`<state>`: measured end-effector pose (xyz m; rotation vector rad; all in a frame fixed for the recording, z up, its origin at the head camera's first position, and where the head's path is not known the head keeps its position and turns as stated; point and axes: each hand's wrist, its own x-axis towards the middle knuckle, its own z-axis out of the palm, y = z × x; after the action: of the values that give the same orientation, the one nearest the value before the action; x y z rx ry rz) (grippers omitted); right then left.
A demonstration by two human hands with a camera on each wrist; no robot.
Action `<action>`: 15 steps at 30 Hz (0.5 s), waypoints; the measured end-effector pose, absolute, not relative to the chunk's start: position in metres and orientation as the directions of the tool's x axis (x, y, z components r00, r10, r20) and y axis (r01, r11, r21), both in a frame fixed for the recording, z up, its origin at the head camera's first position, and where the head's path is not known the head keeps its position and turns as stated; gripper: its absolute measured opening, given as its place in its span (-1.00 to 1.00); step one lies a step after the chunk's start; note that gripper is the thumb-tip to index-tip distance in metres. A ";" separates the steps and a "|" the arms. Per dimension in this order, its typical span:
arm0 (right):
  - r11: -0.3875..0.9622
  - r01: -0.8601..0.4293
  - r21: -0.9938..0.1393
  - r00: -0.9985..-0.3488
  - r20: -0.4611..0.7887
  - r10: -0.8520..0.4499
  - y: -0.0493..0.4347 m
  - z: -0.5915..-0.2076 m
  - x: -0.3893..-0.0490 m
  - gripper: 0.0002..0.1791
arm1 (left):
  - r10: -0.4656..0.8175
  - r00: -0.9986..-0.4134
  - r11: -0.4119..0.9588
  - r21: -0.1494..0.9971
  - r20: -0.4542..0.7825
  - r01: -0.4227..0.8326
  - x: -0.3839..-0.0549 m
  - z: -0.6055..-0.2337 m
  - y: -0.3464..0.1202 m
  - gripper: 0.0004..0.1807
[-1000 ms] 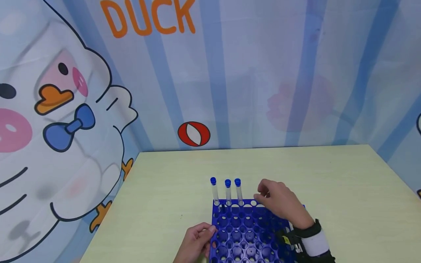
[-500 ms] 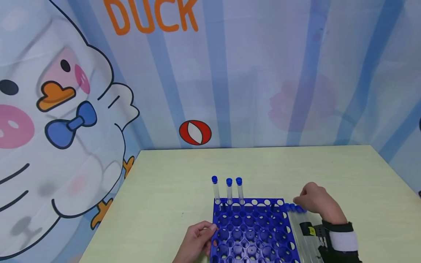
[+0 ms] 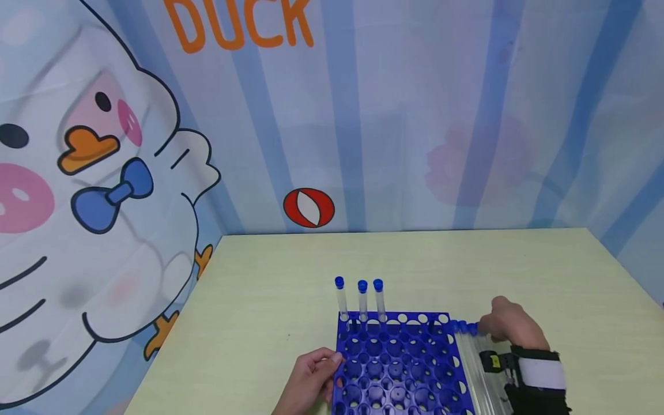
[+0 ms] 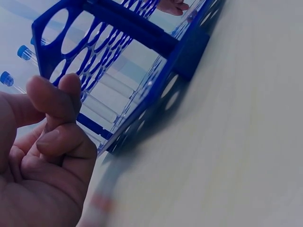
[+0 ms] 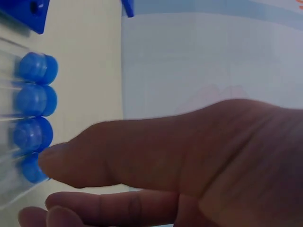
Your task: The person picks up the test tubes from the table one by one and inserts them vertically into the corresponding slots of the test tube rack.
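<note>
A blue test tube rack stands at the front of the table. My left hand holds its left side, thumb and fingers at the edge; the left wrist view shows curled fingers by the rack's end panel. Three blue-capped test tubes stand upright in the rack's back row. Several more test tubes lie side by side along its right. Over their caps is my right hand; in the right wrist view its thumb overlaps the outermost cap, with a gap between thumb and fingers.
The pale table carries the rack and loose tubes. A printed cloth with a duck picture hangs behind and to the left. A strapped wrist camera sits low over the lying tubes.
My right hand has gone from above the rack's back row to the right, then lowered to the caps of the lying tubes. My left hand keeps its hold on the rack.
</note>
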<state>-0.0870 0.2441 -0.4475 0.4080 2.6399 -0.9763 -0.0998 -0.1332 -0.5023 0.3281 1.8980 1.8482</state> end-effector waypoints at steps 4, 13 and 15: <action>0.720 0.394 -0.571 -0.897 -0.409 0.167 0.247 -0.455 -0.090 -0.78 | 0.475 -0.865 0.068 0.987 -0.162 -0.147 -0.100 -0.503 -0.132 -0.56; 0.730 0.424 -0.536 -0.871 -0.462 0.167 0.248 -0.464 -0.095 -0.89 | 0.473 -0.865 0.080 0.986 -0.165 -0.144 -0.101 -0.503 -0.132 -0.56; 0.728 0.426 -0.537 -0.869 -0.467 0.164 0.248 -0.465 -0.095 -0.90 | 0.475 -0.865 0.083 0.987 -0.161 -0.138 -0.101 -0.502 -0.132 -0.56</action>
<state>-0.0947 0.2477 -0.4647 0.4552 2.5417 -0.9269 -0.1006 -0.1323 -0.5024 0.3312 1.9229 1.8329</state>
